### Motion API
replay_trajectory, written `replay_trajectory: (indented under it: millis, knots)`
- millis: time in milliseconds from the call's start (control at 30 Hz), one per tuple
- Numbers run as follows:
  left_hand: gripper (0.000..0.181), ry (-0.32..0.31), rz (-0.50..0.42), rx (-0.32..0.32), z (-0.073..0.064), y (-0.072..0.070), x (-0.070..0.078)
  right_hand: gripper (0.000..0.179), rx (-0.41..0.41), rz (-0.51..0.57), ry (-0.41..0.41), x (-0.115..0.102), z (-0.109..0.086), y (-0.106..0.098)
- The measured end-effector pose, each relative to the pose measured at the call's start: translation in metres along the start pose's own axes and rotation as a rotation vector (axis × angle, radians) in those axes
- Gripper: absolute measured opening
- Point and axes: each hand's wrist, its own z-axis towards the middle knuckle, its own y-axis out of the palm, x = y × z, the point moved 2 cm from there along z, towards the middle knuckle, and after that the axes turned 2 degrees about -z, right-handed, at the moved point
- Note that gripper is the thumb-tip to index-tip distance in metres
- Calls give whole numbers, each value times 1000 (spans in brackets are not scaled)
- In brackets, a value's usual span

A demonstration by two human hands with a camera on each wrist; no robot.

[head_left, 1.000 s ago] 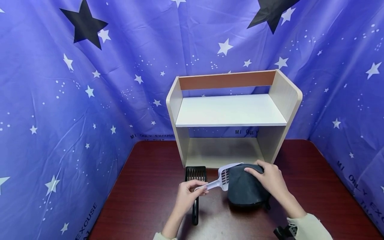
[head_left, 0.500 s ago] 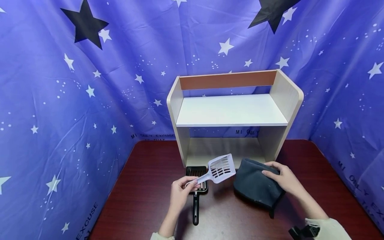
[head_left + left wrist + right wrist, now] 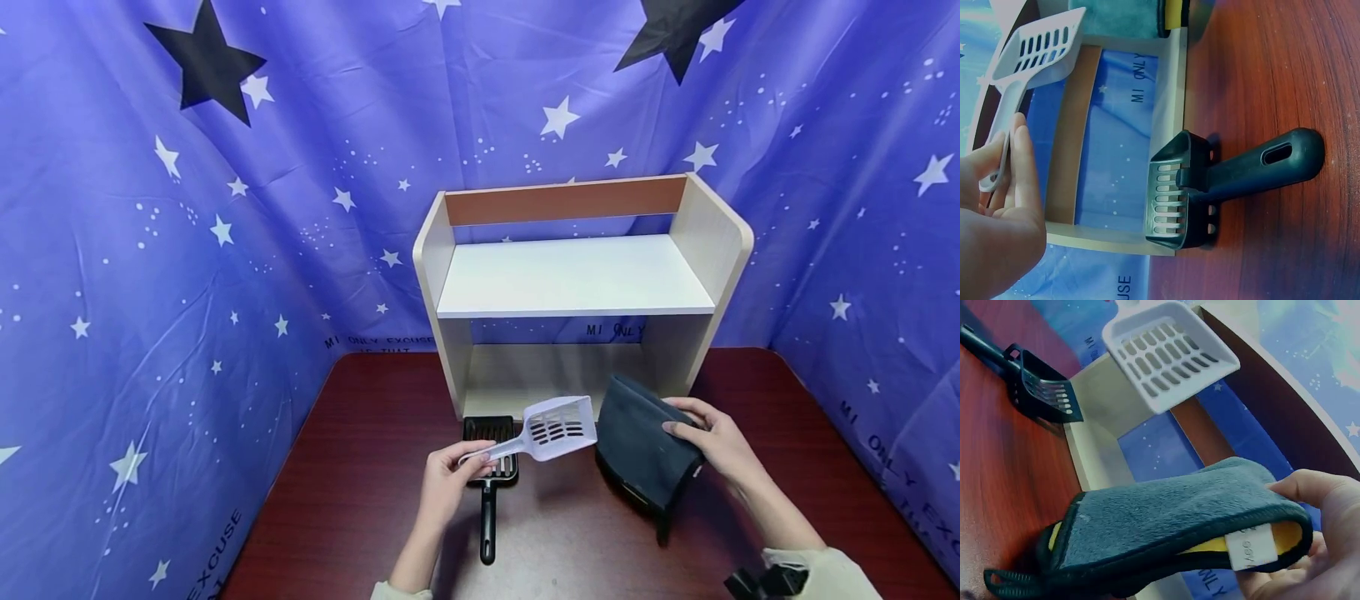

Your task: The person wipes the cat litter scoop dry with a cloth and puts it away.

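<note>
My left hand (image 3: 441, 487) pinches the handle of a white slotted litter scoop (image 3: 537, 444), holding it above the table with its bowl toward the right. A folded grey-green cloth (image 3: 647, 446) with dark edging hangs tilted from my right hand (image 3: 712, 442), thumb on one face and fingers behind. In the right wrist view the cloth (image 3: 1166, 515) shows a yellow inner side, a white label and a hanging loop. Below the white scoop, a black litter scoop (image 3: 488, 521) lies on the table, its handle toward me; the white scoop and left fingers partly cover its head.
A two-tier wooden shelf (image 3: 577, 279) stands at the back of the dark red table (image 3: 360, 500), just beyond the scoops and cloth. Blue curtains (image 3: 315, 208) with stars enclose the back and both sides.
My right hand has drawn the cloth rightward, away from the white scoop's bowl, and tilted it more upright. The white scoop has shifted left and its slotted bowl now shows. The black scoop stays put.
</note>
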Motion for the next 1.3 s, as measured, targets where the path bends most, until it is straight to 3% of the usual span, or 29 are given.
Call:
replay_trajectory:
  millis: [267, 400, 533, 633, 800, 1067, 1300]
  knots:
    - [28, -11, 4, -121, 0, 4, -1, 35, 69, 70, -287, -12, 4, 25]
    - [28, -20, 7, -153, 1, 8, -2, 36, 20, 172, -353, -25, 7, 40]
    - [28, -12, -12, -191, 1, 12, -2, 40, -82, 255, -390, -34, 7, 54]
    - [28, 15, -23, -208, 2, 15, -2, 44, -214, 295, -388, -36, 7, 65]
    - [26, 33, -38, -177, 2, 15, -3, 45, -401, 342, -309, -35, 4, 73]
    - [24, 24, -21, -115, 0, 12, 1, 49, -710, 561, -232, -33, 2, 73]
    - [23, 23, -10, -85, 0, 11, 2, 49, -778, 544, -200, -30, 4, 71]
